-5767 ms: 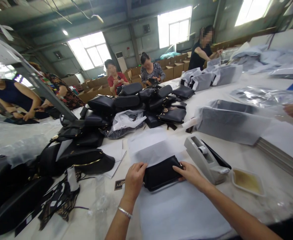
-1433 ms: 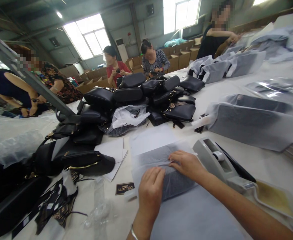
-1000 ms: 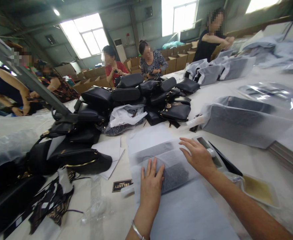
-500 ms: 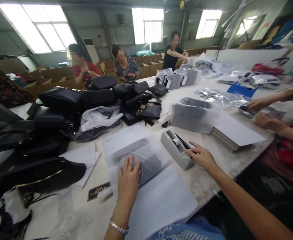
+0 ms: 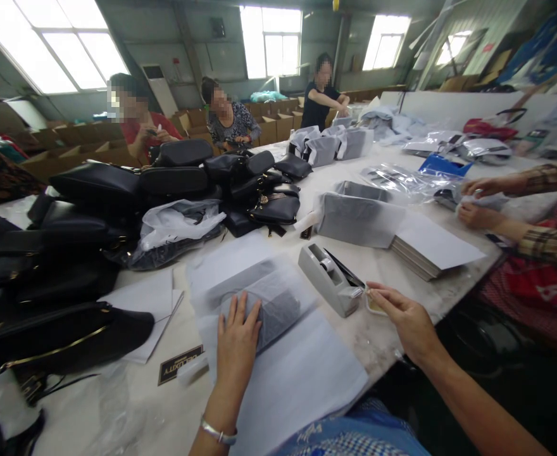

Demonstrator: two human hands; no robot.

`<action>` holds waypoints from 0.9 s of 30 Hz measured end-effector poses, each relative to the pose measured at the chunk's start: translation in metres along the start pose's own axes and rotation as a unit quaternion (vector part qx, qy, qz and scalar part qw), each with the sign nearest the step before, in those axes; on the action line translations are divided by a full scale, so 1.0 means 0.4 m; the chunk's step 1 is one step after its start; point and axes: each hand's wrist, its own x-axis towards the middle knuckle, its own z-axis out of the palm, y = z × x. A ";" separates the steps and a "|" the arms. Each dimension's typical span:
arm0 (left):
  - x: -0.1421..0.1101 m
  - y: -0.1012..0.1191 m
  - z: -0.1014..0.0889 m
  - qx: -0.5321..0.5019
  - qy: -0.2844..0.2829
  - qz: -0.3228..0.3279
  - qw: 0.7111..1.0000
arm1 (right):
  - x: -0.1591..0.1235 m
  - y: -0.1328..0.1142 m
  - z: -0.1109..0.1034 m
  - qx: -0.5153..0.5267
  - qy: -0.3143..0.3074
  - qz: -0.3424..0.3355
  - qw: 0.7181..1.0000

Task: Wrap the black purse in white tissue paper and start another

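Observation:
My left hand [image 5: 238, 332] lies spread and flat on a dark item wrapped in thin translucent tissue paper [image 5: 278, 307]. Beneath it, white sheets [image 5: 307, 367] stretch toward me over the table. To the right of the bundle stands a grey tape dispenser [image 5: 328, 278] with a roll inside. Just past its cutting end, my right hand [image 5: 404, 316] has thumb and fingers pinched on a clear strip of tape [image 5: 375, 306]. A black label card [image 5: 180, 365] with gold lettering rests left of my left wrist.
Black handbags [image 5: 174, 183] are heaped on the left, some in plastic. Beyond the dispenser are a tissue-covered grey box [image 5: 361, 218] and stacked white boards [image 5: 433, 244]. A co-worker's hands [image 5: 485, 202] handle plastic at the right; several people stand across the table [image 5: 316, 177].
My right hand has moved from over the dispenser to beyond its cutting end, drawing out tape. My left hand stays on the wrapped item. The camera view has shifted slightly.

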 end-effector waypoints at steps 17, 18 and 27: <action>-0.001 -0.007 0.008 0.012 0.009 0.011 1.000 | 0.051 0.143 -0.035 -0.271 -0.026 -0.050 0.961; -0.001 -0.006 0.006 0.012 0.008 0.011 1.000 | 0.050 0.141 -0.047 -0.292 -0.024 -0.073 0.953; -0.001 -0.009 0.007 -0.005 0.006 0.007 1.000 | 0.096 -0.051 -0.071 -0.349 -0.229 -0.379 0.826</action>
